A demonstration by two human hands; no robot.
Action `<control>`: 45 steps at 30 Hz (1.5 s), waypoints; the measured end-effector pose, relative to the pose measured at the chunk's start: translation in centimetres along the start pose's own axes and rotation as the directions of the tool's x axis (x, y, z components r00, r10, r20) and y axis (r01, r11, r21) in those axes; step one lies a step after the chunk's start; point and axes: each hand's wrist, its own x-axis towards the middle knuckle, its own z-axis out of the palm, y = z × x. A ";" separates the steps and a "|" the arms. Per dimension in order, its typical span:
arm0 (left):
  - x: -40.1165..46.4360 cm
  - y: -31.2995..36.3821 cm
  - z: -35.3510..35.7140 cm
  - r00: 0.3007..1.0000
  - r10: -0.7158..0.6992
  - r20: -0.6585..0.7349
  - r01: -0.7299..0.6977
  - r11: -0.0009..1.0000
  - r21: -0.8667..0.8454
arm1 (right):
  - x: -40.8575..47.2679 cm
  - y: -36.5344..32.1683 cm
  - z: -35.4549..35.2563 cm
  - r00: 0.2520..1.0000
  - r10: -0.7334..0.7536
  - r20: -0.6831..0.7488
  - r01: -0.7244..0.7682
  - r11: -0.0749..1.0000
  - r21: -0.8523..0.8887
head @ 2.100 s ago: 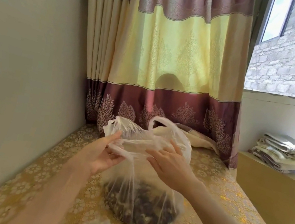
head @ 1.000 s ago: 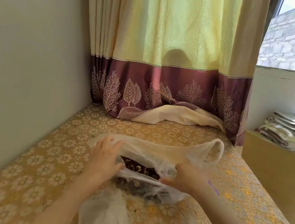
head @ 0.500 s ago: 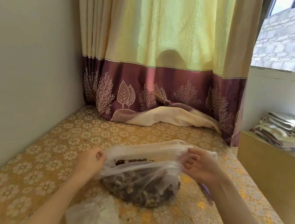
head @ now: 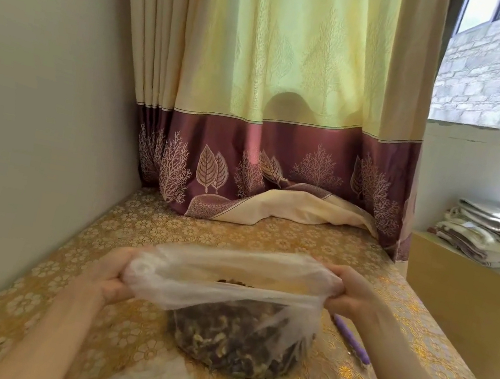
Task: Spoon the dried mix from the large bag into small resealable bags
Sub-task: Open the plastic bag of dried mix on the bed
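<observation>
Head view: left hand (head: 109, 281) and right hand (head: 353, 294) each grip the bag (head: 225, 288) rim, stretching it open at lower centre. Mix (head: 233, 338) untouched; no spooning begun.

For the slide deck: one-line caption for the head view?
Both hands, left and right, stretch open the large bag of dried mix.

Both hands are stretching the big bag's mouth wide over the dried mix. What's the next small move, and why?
Probably let go with the right hand and pick up the purple spoon lying on the tablecloth just beside it, while the left hand keeps gripping the big bag. The mouth is already open, the dried mix shows inside, and neither hand holds a scoop.
</observation>
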 end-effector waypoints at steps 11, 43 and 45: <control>-1.2 -2.6 2.7 0.363 0.932 0.017 -0.372 0.128 0.919 | -2.8 1.7 0.8 0.436 -0.889 0.143 0.357 0.025 -0.934; -7.0 -11.0 0.5 0.628 0.469 0.621 -0.476 -0.399 0.784 | -8.9 11.1 -1.4 0.829 -0.522 0.201 0.292 0.098 -0.951; -6.9 -11.4 -0.2 0.711 0.474 0.520 -0.432 -0.289 0.854 | -8.1 10.4 -1.6 0.830 -0.558 0.006 0.177 0.253 -0.951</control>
